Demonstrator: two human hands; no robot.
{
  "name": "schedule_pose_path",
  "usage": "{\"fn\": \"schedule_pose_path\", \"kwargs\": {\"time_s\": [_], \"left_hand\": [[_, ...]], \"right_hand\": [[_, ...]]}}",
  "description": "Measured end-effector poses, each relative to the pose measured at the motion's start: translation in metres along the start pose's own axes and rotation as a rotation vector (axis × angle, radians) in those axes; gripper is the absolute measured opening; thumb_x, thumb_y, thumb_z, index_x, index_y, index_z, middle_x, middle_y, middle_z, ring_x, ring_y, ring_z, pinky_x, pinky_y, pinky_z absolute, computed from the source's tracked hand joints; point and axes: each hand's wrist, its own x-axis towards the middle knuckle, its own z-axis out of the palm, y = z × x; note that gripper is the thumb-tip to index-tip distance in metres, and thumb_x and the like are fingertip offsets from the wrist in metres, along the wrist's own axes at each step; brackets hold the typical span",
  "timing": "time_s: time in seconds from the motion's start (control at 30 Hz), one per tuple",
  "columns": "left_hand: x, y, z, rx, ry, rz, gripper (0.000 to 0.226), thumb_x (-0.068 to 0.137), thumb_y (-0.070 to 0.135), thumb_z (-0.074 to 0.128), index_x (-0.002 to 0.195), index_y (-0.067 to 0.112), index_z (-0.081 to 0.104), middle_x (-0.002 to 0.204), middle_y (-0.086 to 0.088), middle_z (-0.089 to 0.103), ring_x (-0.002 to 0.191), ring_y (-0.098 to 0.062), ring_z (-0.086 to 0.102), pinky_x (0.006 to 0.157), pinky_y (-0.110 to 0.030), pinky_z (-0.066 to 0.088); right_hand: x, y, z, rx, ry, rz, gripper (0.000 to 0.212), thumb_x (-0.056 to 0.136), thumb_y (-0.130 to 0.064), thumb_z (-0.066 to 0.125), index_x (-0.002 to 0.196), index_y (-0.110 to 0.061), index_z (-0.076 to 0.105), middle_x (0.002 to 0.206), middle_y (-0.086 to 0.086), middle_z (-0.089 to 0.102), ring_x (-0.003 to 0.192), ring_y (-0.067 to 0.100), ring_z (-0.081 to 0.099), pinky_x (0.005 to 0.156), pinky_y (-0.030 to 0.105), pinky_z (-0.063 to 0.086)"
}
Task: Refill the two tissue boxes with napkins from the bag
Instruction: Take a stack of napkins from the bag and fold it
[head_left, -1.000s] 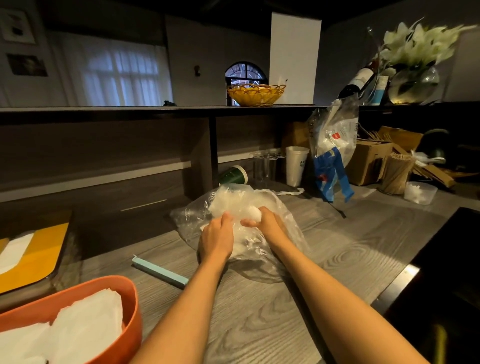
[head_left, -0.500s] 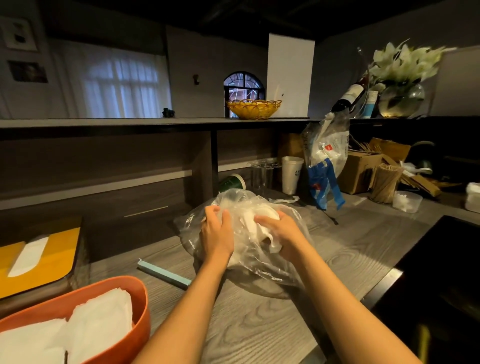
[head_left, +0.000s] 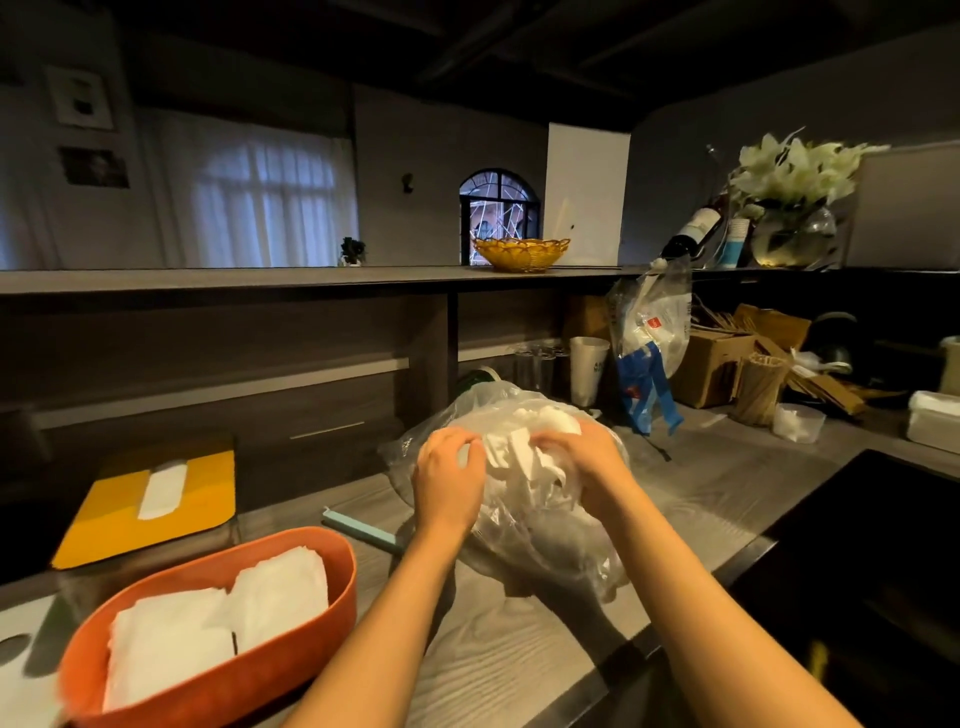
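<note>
A: Gripping the clear plastic bag (head_left: 550, 525) with both hands, is that right?
B: Yes. The left hand (head_left: 451, 480) clutches the bag's near left side with curled fingers, and the right hand (head_left: 592, 467) curls over the top right, bunching plastic against the white napkins (head_left: 524, 452) inside.
A: Where does the bag sit?
B: Over the middle of the grey wood-grain counter (head_left: 519, 649); whether its underside touches the surface, I cannot tell.
A: And the boxes?
B: An orange tissue box (head_left: 249, 670) stands open at the near left, with white napkins lying in it. A yellow lid (head_left: 202, 499) with a white slot lies farther back on the left. A pale blue strip (head_left: 363, 530) lies on the counter between the orange box and the bag.
</note>
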Motion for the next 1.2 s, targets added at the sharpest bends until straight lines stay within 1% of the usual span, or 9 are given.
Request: {"fn": "schedule_pose_path", "kwargs": {"time_s": [0.13, 0.3, 0.47, 0.57, 0.67, 0.73, 0.8, 1.03, 1.2], "left_hand": [[-0.016, 0.010, -0.014, -0.130, 0.008, -0.091, 0.031, 0.104, 0.026, 0.045, 0.123, 0.011, 0.065, 0.124, -0.004, 0.061, 0.115, -0.019, 0.056, 0.099, -0.036, 0.049], [-0.030, 0.021, -0.025, -0.370, -0.017, -0.284, 0.028, 0.104, 0.029, 0.044, 0.101, 0.010, 0.065, 0.101, -0.012, 0.065, 0.095, -0.023, 0.062, 0.076, -0.029, 0.051], [-0.044, 0.026, -0.037, -0.987, -0.160, -0.691, 0.059, 0.102, 0.055, 0.036, 0.108, 0.004, 0.063, 0.104, -0.018, 0.068, 0.094, -0.031, 0.068, 0.085, -0.043, 0.056], [-0.051, 0.021, -0.045, -1.286, -0.219, -0.820, 0.073, 0.094, 0.070, 0.037, 0.120, 0.006, 0.060, 0.122, -0.021, 0.065, 0.111, -0.037, 0.063, 0.093, -0.051, 0.052], [-0.060, 0.013, -0.052, -1.433, -0.295, -0.822, 0.076, 0.089, 0.076, 0.037, 0.130, 0.016, 0.060, 0.130, -0.023, 0.063, 0.124, -0.042, 0.056, 0.105, -0.059, 0.042], [-0.066, 0.011, -0.053, -1.429, -0.285, -0.851, 0.073, 0.090, 0.072, 0.041, 0.132, 0.015, 0.059, 0.129, -0.024, 0.063, 0.126, -0.042, 0.055, 0.110, -0.058, 0.038], [-0.069, 0.011, -0.052, -1.380, -0.197, -0.888, 0.059, 0.093, 0.058, 0.052, 0.129, 0.012, 0.061, 0.124, -0.024, 0.066, 0.121, -0.041, 0.059, 0.110, -0.056, 0.040], [-0.069, -0.001, -0.043, -1.304, -0.109, -0.950, 0.017, 0.100, 0.021, 0.055, 0.107, 0.008, 0.063, 0.089, -0.019, 0.074, 0.093, -0.034, 0.065, 0.092, -0.051, 0.049], [-0.064, -0.005, -0.038, -1.365, -0.098, -0.944, 0.015, 0.103, 0.016, 0.050, 0.103, 0.008, 0.063, 0.084, -0.018, 0.074, 0.092, -0.034, 0.065, 0.091, -0.049, 0.049]], "right_hand": [[-0.019, -0.008, 0.000, 0.241, -0.079, 0.223, 0.034, 0.082, -0.009, 0.072, 0.114, -0.001, 0.061, 0.097, 0.018, 0.067, 0.084, 0.029, 0.069, 0.076, 0.042, 0.059], [-0.040, -0.025, 0.003, 0.328, -0.074, 0.161, 0.020, 0.082, -0.003, 0.072, 0.099, -0.002, 0.062, 0.094, 0.019, 0.067, 0.075, 0.026, 0.069, 0.066, 0.038, 0.060], [-0.060, -0.043, 0.012, 0.393, -0.309, 0.207, 0.020, 0.090, -0.010, 0.064, 0.105, 0.003, 0.063, 0.081, 0.017, 0.065, 0.066, 0.022, 0.065, 0.052, 0.029, 0.057], [-0.070, -0.041, 0.021, 0.311, -0.400, 0.269, 0.017, 0.092, -0.017, 0.063, 0.095, -0.001, 0.064, 0.074, 0.015, 0.067, 0.065, 0.021, 0.064, 0.057, 0.030, 0.056], [-0.071, -0.018, 0.041, -0.004, -0.430, 0.273, 0.034, 0.090, -0.033, 0.067, 0.108, -0.005, 0.063, 0.092, 0.017, 0.070, 0.080, 0.027, 0.068, 0.074, 0.040, 0.060], [-0.068, 0.000, 0.057, -0.145, -0.335, 0.305, 0.052, 0.083, -0.047, 0.071, 0.114, -0.006, 0.060, 0.101, 0.016, 0.068, 0.090, 0.029, 0.068, 0.084, 0.045, 0.058], [-0.067, 0.012, 0.073, -0.155, -0.216, 0.280, 0.049, 0.085, -0.049, 0.067, 0.108, -0.007, 0.058, 0.094, 0.011, 0.064, 0.084, 0.025, 0.064, 0.073, 0.037, 0.057], [-0.049, 0.036, 0.088, -0.569, 0.029, -0.170, 0.062, 0.093, -0.064, 0.042, 0.093, -0.009, 0.070, 0.095, 0.010, 0.065, 0.085, 0.026, 0.062, 0.077, 0.042, 0.052], [-0.034, 0.031, 0.066, -0.710, 0.215, -0.353, 0.034, 0.095, -0.044, 0.053, 0.097, -0.015, 0.071, 0.096, 0.001, 0.069, 0.083, 0.019, 0.062, 0.073, 0.034, 0.052]]}}
